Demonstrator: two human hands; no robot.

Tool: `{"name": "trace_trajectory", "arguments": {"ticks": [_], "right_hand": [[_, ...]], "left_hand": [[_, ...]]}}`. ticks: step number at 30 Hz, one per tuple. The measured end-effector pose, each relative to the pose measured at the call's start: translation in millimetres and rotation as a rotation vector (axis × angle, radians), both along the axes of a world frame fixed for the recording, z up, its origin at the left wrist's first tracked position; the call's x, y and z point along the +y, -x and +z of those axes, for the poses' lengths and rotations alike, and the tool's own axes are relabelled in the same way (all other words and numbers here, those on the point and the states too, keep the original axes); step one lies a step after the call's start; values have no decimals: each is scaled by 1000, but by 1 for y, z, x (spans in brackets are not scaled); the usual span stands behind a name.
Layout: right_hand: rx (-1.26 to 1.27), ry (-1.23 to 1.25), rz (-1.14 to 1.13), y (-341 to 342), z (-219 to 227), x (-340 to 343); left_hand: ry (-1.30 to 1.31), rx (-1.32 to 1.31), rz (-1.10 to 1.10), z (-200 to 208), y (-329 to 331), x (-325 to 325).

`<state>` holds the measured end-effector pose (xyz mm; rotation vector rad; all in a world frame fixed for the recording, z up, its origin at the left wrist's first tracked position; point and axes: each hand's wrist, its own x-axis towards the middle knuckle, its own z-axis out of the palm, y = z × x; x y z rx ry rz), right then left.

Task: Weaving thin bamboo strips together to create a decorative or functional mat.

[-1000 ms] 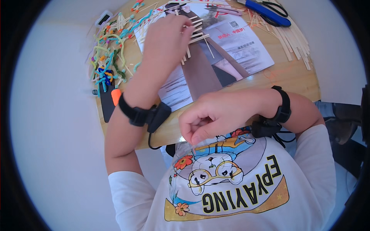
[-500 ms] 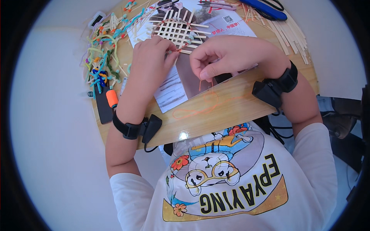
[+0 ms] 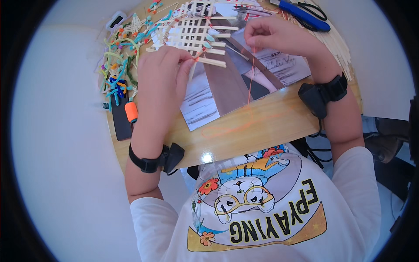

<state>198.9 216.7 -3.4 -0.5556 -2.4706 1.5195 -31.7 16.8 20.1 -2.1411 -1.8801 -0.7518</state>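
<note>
While left hand pinches near edge of woven stick lattice at twelve o'clock, right hand at one o'clock pinches orange thread. Apparently thread-drawing step; next move likely calls for steady lattice, untangled slack.

Paper magazine, glossy and printed, sits mid pale-brown wooden tabletop, crisscross pale wooden-strip lattice above its far left part. Multicoloured fuzzy bendy stems left, orange cylinder nearer. Blue-handled metal pliers far right, by long flat pale wooden strips. Thin orange thread partly lies in front of the magazine.
</note>
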Motion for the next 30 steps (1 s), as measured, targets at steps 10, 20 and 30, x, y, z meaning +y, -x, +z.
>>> {"name": "trace_trajectory", "arguments": {"ticks": [10,20,30], "right_hand": [[520,266,-209,17,16,-56],[613,195,-165,14,27,-102],[671,262,-153,9,30,-99]], "left_hand": [[20,-1001,-36,-3,-16,-14],[107,-1455,-242,-15,-26,-21],[90,-1289,-201,-16,-29,-24]]}}
